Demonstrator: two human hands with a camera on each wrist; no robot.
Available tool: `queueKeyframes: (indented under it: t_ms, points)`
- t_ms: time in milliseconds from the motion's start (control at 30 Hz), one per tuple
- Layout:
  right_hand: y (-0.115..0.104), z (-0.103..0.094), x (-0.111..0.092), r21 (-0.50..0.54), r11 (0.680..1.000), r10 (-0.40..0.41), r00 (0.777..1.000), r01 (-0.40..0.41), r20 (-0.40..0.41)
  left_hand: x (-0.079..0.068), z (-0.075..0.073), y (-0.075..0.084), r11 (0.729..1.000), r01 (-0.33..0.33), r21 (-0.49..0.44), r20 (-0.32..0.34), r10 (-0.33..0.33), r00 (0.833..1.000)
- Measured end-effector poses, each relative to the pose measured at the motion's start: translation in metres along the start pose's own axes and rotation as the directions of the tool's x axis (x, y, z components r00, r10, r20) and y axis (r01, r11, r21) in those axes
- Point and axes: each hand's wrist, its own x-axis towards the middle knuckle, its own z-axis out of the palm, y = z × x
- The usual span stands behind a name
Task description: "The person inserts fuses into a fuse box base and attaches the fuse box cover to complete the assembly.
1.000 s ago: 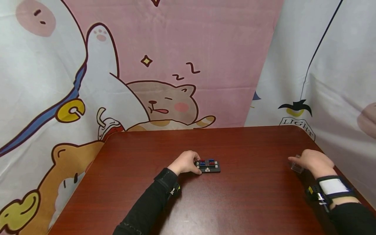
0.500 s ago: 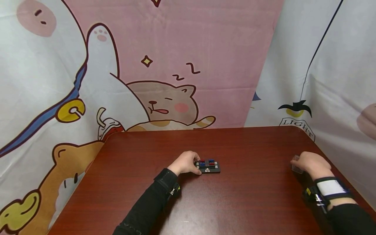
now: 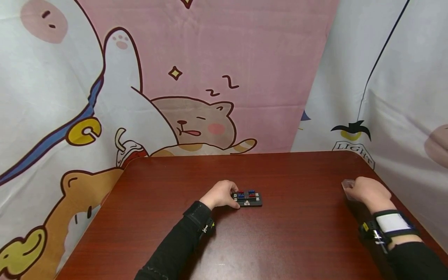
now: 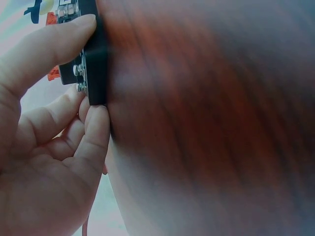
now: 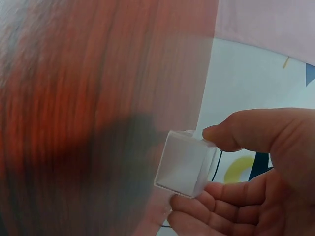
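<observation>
A black fuse block [image 3: 249, 199] with red and blue blade fuses and metal screw terminals sits on the table near the middle. My left hand [image 3: 221, 193] grips its left end. In the left wrist view, the thumb lies over the black base [image 4: 99, 69] and the other fingers are at its end and underside. Far to the right, my right hand [image 3: 371, 191] holds a small clear plastic cover [image 5: 181, 164] between thumb and fingers. The cover is box-shaped, and in the right wrist view its shadowed tabletop background shows it held up off the wood.
The reddish-brown wooden table [image 3: 287, 241] has its right edge close beside my right hand. Behind it hangs a cartoon-printed curtain [image 3: 273, 77] in pink and white. Black sleeves and wrist-worn cameras [image 3: 208, 225] are on both arms.
My right hand has closed its fingers on the clear cover and raised it, shifting it slightly left and away from me. The left hand and fuse block stay in place.
</observation>
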Motion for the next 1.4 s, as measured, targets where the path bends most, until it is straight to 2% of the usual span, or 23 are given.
queueKeyframes:
  t_ms: [233, 400, 667, 867, 1133, 1400]
  points:
    - [-0.012, 0.003, -0.001, 0.025, 0.995, -0.1, 0.993, 0.102, -0.057, 0.0, 0.001, -0.001, 1.0, -0.015, 0.006, 0.0, 0.015, 1.0]
    - [-0.023, 0.01, -0.001, 0.023, 0.982, -0.184, 0.977, 0.188, -0.108, 0.0, 0.002, -0.001, 0.999, -0.036, 0.012, -0.006, 0.036, 0.999]
    - [-0.05, 0.016, 0.001, 0.042, 0.959, -0.272, 0.952, 0.281, -0.142, -0.002, 0.001, 0.0, 0.999, -0.034, 0.009, -0.004, 0.034, 0.999]
    - [-0.075, 0.02, -0.001, 0.056, 0.942, -0.32, 0.934, 0.332, -0.159, -0.002, -0.001, 0.0, 1.0, -0.03, -0.002, -0.003, 0.03, 1.0]
    - [-0.108, 0.026, -0.003, 0.065, 0.907, -0.399, 0.897, 0.417, -0.19, -0.003, -0.002, 0.001, 1.0, -0.03, 0.0, -0.003, 0.03, 1.0]
    - [-0.136, 0.03, -0.004, 0.051, 0.892, -0.43, 0.878, 0.449, -0.213, -0.003, -0.002, 0.001, 1.0, -0.031, -0.002, -0.002, 0.031, 1.0]
